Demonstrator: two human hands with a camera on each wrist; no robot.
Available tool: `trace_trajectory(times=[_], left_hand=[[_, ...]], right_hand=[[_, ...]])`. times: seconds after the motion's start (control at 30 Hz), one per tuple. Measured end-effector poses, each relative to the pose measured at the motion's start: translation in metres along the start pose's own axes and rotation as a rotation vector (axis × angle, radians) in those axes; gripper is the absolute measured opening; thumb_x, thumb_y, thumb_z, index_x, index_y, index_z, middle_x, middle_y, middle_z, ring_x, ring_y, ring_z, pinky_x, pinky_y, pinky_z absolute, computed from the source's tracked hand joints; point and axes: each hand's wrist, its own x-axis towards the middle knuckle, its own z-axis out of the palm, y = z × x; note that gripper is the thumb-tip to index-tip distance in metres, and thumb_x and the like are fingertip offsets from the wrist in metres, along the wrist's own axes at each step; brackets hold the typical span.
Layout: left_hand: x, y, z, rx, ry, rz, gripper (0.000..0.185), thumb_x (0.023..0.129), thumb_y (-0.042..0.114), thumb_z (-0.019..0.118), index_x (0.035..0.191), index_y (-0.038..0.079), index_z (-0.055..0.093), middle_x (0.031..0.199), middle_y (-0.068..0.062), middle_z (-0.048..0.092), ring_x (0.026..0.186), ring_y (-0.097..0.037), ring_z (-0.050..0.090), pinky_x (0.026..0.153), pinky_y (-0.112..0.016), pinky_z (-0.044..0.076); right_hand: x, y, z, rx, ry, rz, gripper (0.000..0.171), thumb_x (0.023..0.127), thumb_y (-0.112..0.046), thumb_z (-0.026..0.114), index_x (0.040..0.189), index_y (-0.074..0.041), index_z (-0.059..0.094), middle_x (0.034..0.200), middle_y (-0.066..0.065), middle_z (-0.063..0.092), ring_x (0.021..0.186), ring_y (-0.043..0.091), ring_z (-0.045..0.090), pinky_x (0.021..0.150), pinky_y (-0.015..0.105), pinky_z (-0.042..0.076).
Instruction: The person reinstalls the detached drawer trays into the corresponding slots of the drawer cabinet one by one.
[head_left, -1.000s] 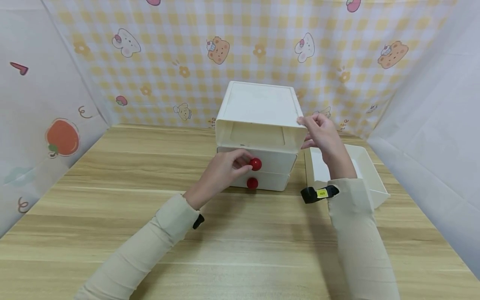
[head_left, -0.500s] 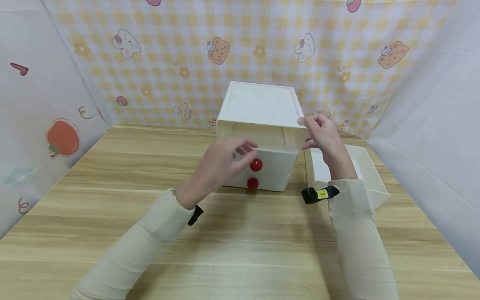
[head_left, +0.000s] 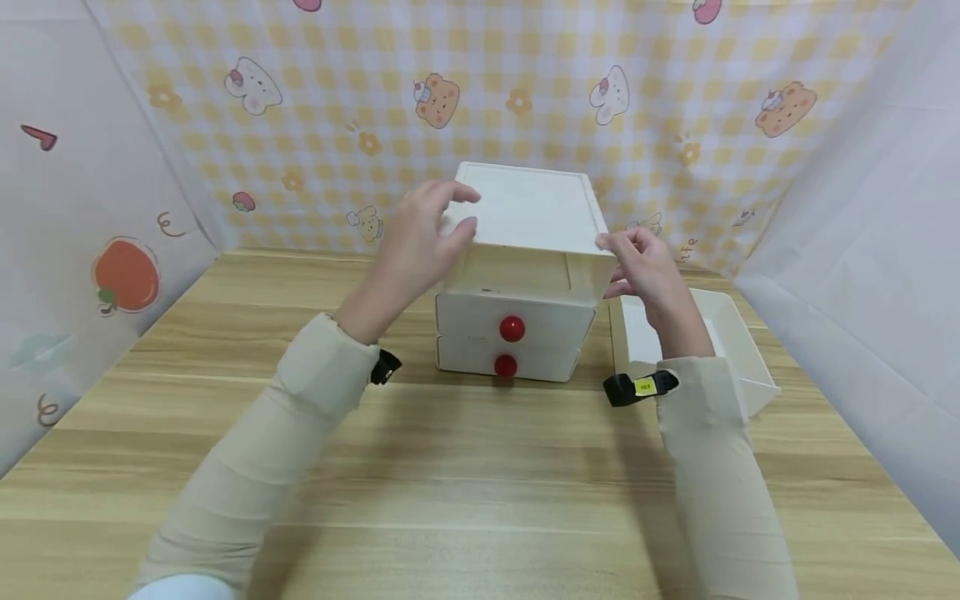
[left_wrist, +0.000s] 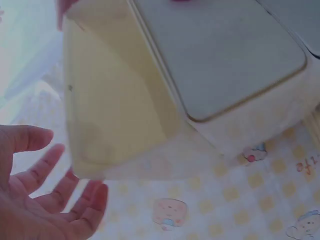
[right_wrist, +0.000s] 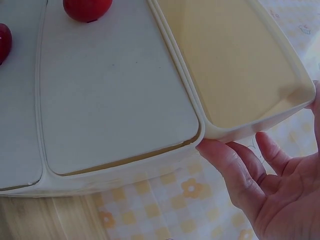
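A white drawer cabinet (head_left: 525, 208) stands at the middle of the table, its top compartment (head_left: 517, 271) an open-fronted shell with no drawer in it. Below are two closed drawers, each with a round red knob (head_left: 512, 328). My left hand (head_left: 412, 242) is raised by the cabinet's upper left edge, fingers loosely bent and holding nothing. In the left wrist view its fingertips (left_wrist: 100, 192) show close beside the shell's side wall. My right hand (head_left: 645, 271) grips the upper right side of the shell, fingertips at its top edge and thumb lower on the side.
A white drawer box (head_left: 738, 342), open at the top, lies on the table right of the cabinet, partly behind my right forearm. A checked curtain (head_left: 517, 100) hangs close behind the cabinet. White cloth (head_left: 862, 250) closes off both sides of the wooden table (head_left: 480, 492).
My left hand has let go of the upper red knob and moved up and left to the shell's upper left edge. The right hand and the cabinet have stayed in place.
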Motion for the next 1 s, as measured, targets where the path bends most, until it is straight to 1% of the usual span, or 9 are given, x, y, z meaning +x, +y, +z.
trace_trajectory(times=[0.07,0.17,0.23,0.33,0.5,0.6,0.77,0.83,1.0], left_hand=[[0.005,-0.009,-0.001,-0.008,-0.046,-0.084,0.034,0.09,0.018,0.056,0.122,0.008,0.057,0.126,-0.011,0.056,0.116,-0.026,0.051,0.097,-0.038,0.044],[0.011,-0.021,-0.001,-0.044,-0.103,-0.18,0.042,0.09,0.023,0.056,0.129,0.009,0.051,0.131,-0.011,0.052,0.114,-0.027,0.054,0.094,-0.039,0.048],[0.015,-0.027,-0.002,-0.079,-0.131,-0.223,0.047,0.09,0.026,0.057,0.133,0.009,0.048,0.134,-0.012,0.05,0.116,-0.027,0.054,0.093,-0.039,0.049],[0.021,-0.034,-0.002,-0.146,-0.155,-0.287,0.052,0.089,0.03,0.058,0.135,0.009,0.046,0.135,-0.012,0.05,0.119,-0.026,0.052,0.094,-0.039,0.049],[0.025,-0.039,-0.001,-0.261,-0.179,-0.38,0.055,0.089,0.037,0.058,0.136,0.012,0.045,0.133,-0.01,0.05,0.115,-0.023,0.053,0.087,-0.036,0.052],[0.027,-0.042,0.001,-0.318,-0.175,-0.409,0.055,0.089,0.04,0.057,0.136,0.014,0.045,0.133,-0.009,0.051,0.111,-0.021,0.055,0.082,-0.033,0.053],[0.028,-0.048,0.006,-0.402,-0.145,-0.438,0.053,0.09,0.041,0.056,0.135,0.014,0.047,0.13,-0.008,0.054,0.106,-0.021,0.056,0.078,-0.03,0.051],[0.028,-0.049,0.007,-0.418,-0.136,-0.434,0.051,0.091,0.039,0.055,0.135,0.014,0.046,0.129,-0.009,0.054,0.106,-0.021,0.056,0.078,-0.03,0.051],[0.027,-0.049,0.01,-0.417,-0.13,-0.421,0.049,0.092,0.037,0.053,0.135,0.013,0.046,0.129,-0.009,0.053,0.106,-0.021,0.055,0.078,-0.03,0.049]], right_hand=[[0.0,0.0,0.001,-0.001,0.0,0.003,0.02,0.089,-0.032,0.054,0.092,-0.013,0.046,0.1,0.005,0.049,0.062,0.007,0.062,0.055,0.019,0.055],[0.0,-0.001,0.001,-0.001,-0.001,0.011,0.02,0.089,-0.032,0.054,0.092,-0.014,0.046,0.1,0.003,0.048,0.063,0.007,0.061,0.054,0.019,0.054],[0.001,-0.001,0.001,0.0,-0.002,0.018,0.021,0.089,-0.033,0.054,0.092,-0.014,0.046,0.1,0.001,0.046,0.063,0.007,0.061,0.054,0.019,0.054],[0.002,-0.001,0.001,0.003,-0.007,0.026,0.021,0.089,-0.033,0.054,0.093,-0.014,0.046,0.101,0.0,0.046,0.064,0.007,0.061,0.055,0.02,0.054],[0.001,-0.001,0.002,-0.016,0.007,0.023,0.023,0.089,-0.034,0.054,0.094,-0.013,0.046,0.102,0.004,0.048,0.064,0.007,0.062,0.056,0.02,0.055],[0.0,0.0,0.002,-0.032,0.018,0.019,0.026,0.089,-0.035,0.054,0.095,-0.012,0.046,0.102,0.007,0.05,0.065,0.007,0.062,0.057,0.02,0.055],[0.0,0.0,0.003,-0.034,0.025,0.022,0.026,0.089,-0.036,0.053,0.097,-0.012,0.046,0.1,0.006,0.052,0.065,0.007,0.063,0.058,0.02,0.055],[0.0,0.0,0.003,-0.025,0.021,0.024,0.026,0.089,-0.035,0.053,0.097,-0.012,0.046,0.099,0.006,0.052,0.065,0.007,0.063,0.058,0.02,0.055],[-0.001,-0.002,0.001,-0.013,0.001,0.029,0.024,0.089,-0.035,0.053,0.095,-0.013,0.046,0.099,0.006,0.052,0.065,0.007,0.063,0.057,0.02,0.056]])
